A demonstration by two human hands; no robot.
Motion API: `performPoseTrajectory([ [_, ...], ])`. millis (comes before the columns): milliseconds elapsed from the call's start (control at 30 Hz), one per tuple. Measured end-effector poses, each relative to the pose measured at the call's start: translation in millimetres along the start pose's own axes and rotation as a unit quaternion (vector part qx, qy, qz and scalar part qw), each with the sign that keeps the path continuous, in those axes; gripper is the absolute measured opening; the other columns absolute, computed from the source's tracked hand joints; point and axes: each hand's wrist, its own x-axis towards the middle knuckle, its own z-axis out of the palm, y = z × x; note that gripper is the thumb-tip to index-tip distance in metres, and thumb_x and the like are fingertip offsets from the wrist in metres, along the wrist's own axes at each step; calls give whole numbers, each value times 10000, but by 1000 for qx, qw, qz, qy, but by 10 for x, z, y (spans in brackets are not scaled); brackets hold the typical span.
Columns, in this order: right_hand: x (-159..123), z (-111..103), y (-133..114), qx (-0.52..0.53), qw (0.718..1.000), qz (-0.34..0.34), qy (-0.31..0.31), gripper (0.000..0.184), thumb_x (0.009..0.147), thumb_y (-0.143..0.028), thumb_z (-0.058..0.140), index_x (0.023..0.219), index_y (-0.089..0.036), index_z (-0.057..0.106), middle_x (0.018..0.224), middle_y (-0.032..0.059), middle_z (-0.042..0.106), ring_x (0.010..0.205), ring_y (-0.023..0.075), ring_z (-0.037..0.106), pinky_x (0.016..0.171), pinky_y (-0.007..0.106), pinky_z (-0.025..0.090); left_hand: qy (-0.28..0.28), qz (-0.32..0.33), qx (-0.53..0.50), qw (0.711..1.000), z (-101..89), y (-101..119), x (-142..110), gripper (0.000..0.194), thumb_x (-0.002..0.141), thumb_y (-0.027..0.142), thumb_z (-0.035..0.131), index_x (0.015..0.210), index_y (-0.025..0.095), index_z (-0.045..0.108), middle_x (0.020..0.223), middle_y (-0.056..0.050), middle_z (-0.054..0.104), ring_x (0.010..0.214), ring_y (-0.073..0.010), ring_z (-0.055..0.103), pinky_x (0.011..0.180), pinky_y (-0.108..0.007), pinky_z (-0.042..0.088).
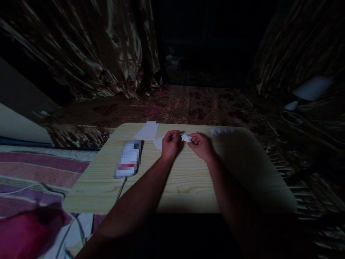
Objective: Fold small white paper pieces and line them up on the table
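Observation:
My right hand (201,145) pinches a small folded piece of white paper (185,138) over the middle of the table's far part. Just left of that paper, my left hand (170,145) is closed, thumb and fingertips together. Whatever it may hold is too small to tell. A loose white sheet (157,143) lies partly behind my left hand. Farther back on the left rests a stack of white paper (148,131). Several small white folded pieces (222,132) stand in a row near the far right edge.
The light wooden table (188,187) has rounded corners. A phone (128,159) with a blurred screen and a cable (121,189) lies on its left. A striped bedspread (43,163) is at the left, a lamp (312,88) at the right. Patterned curtains (113,46) hang behind.

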Motion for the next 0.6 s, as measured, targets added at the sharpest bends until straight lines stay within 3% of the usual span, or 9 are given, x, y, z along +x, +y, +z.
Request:
performPoseTrajectory([
  [200,98,-111,-25,-35,994,84,63,253,685,-278,656,930,-212,662,739,-27,583,627,118,534,595,233,444,-16,24,113,993,-11,-65,-4,287,704,281,656,968,176,620,779,-33,679,598,-111,550,569,-235,426],
  [333,127,-299,-47,-95,984,118,94,237,683,-314,645,899,-218,657,756,-20,615,637,128,561,600,238,442,-35,61,201,977,26,-86,-22,268,686,291,667,921,166,642,826,-59,689,706,-146,601,683,-275,474],
  [467,90,-749,35,-169,967,148,118,265,716,-348,613,944,-221,657,796,-2,655,680,150,592,636,254,452,-38,87,298,950,-19,14,19,222,733,344,629,875,174,639,845,-78,700,755,-180,630,739,-310,482],
  [533,58,-1071,114,-214,950,178,141,293,725,-352,608,982,-219,656,836,17,674,725,167,610,670,266,459,-51,98,389,915,-101,127,76,240,762,355,607,925,182,641,896,-88,706,782,-194,633,737,-316,469],
  [600,31,-1402,208,-255,934,195,159,307,751,-347,594,1020,-212,653,862,38,690,771,179,626,710,273,464,-78,98,498,858,-202,255,147,312,755,364,627,1004,176,637,962,-108,705,815,-218,628,726,-326,454],
])
